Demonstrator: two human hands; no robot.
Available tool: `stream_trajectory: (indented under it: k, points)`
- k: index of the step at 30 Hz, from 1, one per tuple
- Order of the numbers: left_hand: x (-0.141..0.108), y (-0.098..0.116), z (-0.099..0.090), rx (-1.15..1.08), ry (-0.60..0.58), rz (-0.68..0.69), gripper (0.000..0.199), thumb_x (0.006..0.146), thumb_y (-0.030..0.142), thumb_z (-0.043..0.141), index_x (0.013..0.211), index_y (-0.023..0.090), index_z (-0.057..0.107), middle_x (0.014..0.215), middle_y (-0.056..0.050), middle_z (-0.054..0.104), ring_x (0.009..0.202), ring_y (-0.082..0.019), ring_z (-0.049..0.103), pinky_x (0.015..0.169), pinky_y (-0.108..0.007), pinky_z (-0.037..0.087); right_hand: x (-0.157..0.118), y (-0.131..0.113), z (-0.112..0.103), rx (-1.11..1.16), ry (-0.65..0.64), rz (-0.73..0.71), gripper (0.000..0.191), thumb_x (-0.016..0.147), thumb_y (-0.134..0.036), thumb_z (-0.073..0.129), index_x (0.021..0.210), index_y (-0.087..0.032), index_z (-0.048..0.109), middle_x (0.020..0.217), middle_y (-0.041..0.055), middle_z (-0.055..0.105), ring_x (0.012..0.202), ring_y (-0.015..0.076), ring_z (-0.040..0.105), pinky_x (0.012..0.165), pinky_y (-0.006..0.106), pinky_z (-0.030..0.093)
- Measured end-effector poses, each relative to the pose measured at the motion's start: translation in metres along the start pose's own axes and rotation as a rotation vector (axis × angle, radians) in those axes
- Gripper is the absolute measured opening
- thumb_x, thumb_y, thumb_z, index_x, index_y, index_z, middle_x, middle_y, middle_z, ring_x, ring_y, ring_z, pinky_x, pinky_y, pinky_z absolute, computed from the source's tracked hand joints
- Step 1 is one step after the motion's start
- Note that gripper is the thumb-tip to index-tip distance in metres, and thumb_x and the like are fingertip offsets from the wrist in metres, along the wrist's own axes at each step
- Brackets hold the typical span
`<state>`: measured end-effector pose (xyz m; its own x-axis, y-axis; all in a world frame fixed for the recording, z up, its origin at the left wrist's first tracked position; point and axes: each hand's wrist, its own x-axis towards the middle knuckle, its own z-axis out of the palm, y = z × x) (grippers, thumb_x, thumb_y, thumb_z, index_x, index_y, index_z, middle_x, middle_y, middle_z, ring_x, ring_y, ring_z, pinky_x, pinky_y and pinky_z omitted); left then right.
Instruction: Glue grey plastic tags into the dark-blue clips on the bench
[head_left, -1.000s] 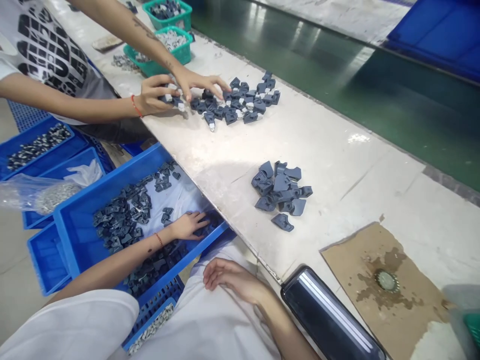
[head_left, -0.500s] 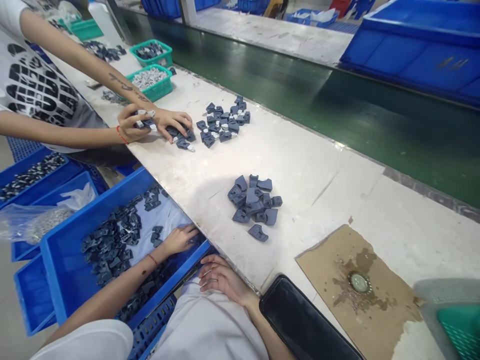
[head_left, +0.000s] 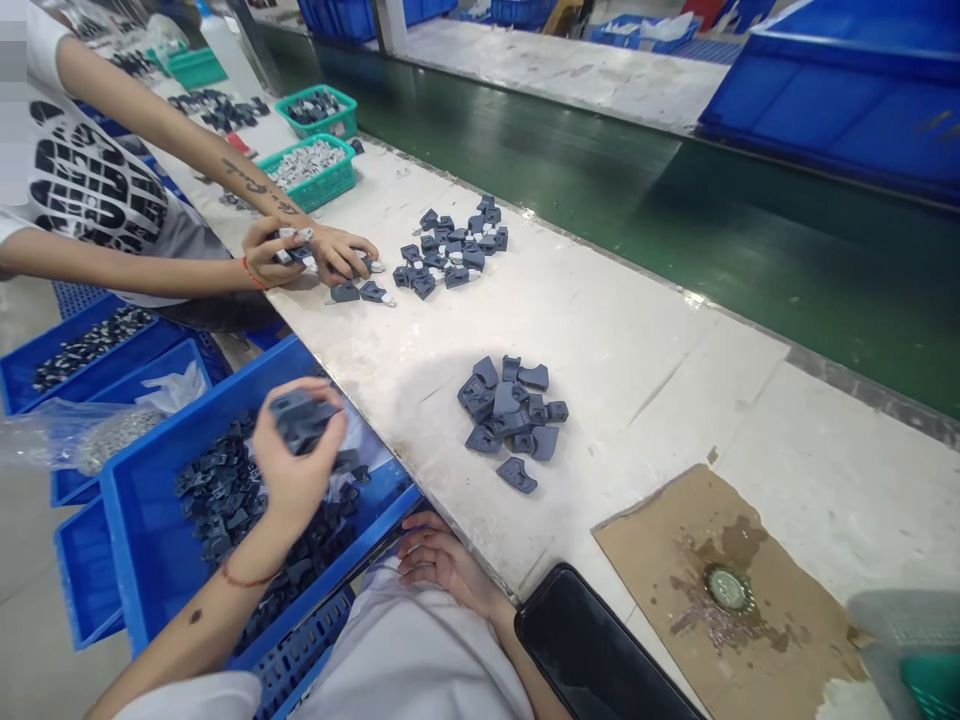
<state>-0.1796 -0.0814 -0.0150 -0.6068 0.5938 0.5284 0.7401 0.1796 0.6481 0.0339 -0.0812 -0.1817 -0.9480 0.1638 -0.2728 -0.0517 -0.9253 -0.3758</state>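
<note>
My left hand [head_left: 289,475] is raised above the blue bin [head_left: 112,500], its fingers curled round several dark grey plastic parts [head_left: 301,418]. More such parts [head_left: 221,500] lie loose in the bin below, some on a whitish plastic sheet. At the table's near edge, over my lap, rests my right hand [head_left: 446,565]; its fingers are loosely bent and apart, holding nothing. A small pile of dark grey parts [head_left: 511,410] sits on the white table [head_left: 600,350] in front of me.
A co-worker's hands [head_left: 334,255] handle grey parts with white pieces at the left, beside another pile [head_left: 450,245]. Green baskets [head_left: 315,180] stand behind. A black phone [head_left: 592,640] and brown cardboard [head_left: 667,540] lie at right. A green conveyor belt [head_left: 570,180] runs behind.
My left hand has risen from the near side of the bin and moved left, now with grey parts in it. My right hand stays in place. The co-worker's hands have shifted slightly.
</note>
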Motion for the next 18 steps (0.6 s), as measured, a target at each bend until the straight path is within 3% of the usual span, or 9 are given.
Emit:
stream_trajectory:
  k: [1,5,8,11,15,16,18]
  points:
    - [0.008,0.012,0.016,-0.197,-0.029,-0.041,0.029,0.084,0.019,0.069,0.112,0.022,0.06,0.088,0.0,0.067,0.075,-0.016,0.067,0.074,-0.03,0.059,0.0,0.001,-0.001,-0.004,-0.001,-0.003,0.033,0.101,-0.039,0.065,0.125,-0.016,0.064,0.114,0.0075,0.069,0.094,0.0197,0.069,0.083,0.04,0.061]
    - [0.029,0.046,0.081,-0.342,-0.169,-0.021,0.032,0.086,0.016,0.066,0.117,0.021,0.06,0.099,-0.002,0.068,0.087,-0.016,0.068,0.081,-0.028,0.057,0.003,0.006,-0.006,-0.02,0.012,-0.022,0.033,0.101,-0.039,0.066,0.125,-0.016,0.064,0.115,0.0076,0.069,0.094,0.0198,0.069,0.083,0.04,0.061]
    - [0.033,0.056,0.107,-0.383,-0.348,0.025,0.031,0.085,0.018,0.068,0.115,0.022,0.065,0.112,-0.006,0.07,0.104,-0.021,0.069,0.093,-0.035,0.057,0.004,0.008,-0.009,-0.032,0.032,-0.028,0.032,0.101,-0.039,0.066,0.124,-0.016,0.064,0.114,0.0076,0.069,0.094,0.0196,0.069,0.082,0.039,0.061]
    - [0.033,0.059,0.109,-0.397,-0.514,0.076,0.035,0.085,0.025,0.073,0.12,0.024,0.068,0.134,-0.009,0.067,0.13,-0.031,0.061,0.113,-0.048,0.047,0.004,0.007,-0.009,-0.039,0.048,-0.018,0.033,0.101,-0.039,0.065,0.125,-0.016,0.064,0.114,0.0076,0.069,0.094,0.0195,0.069,0.082,0.039,0.061]
    - [0.036,0.051,0.091,-0.428,-0.652,0.122,0.054,0.093,0.046,0.069,0.143,0.03,0.056,0.16,-0.009,0.05,0.149,-0.035,0.044,0.12,-0.052,0.04,0.001,0.003,-0.008,-0.039,0.055,-0.003,0.033,0.101,-0.039,0.066,0.125,-0.016,0.064,0.114,0.0074,0.069,0.093,0.0193,0.069,0.082,0.039,0.061]
    - [0.036,0.044,0.085,-0.424,-0.628,0.148,0.053,0.096,0.048,0.065,0.144,0.03,0.054,0.161,-0.008,0.048,0.151,-0.034,0.043,0.121,-0.052,0.039,0.0,0.001,-0.007,-0.038,0.057,-0.001,0.033,0.101,-0.039,0.066,0.125,-0.016,0.064,0.114,0.0073,0.069,0.093,0.0193,0.069,0.082,0.039,0.061]
    - [0.032,0.021,0.07,-0.346,-0.434,0.205,0.044,0.102,0.047,0.056,0.142,0.029,0.053,0.158,-0.008,0.05,0.15,-0.031,0.043,0.124,-0.052,0.035,-0.002,-0.002,-0.004,-0.036,0.062,0.004,0.033,0.101,-0.039,0.066,0.125,-0.016,0.064,0.113,0.0071,0.069,0.092,0.0191,0.069,0.082,0.039,0.061]
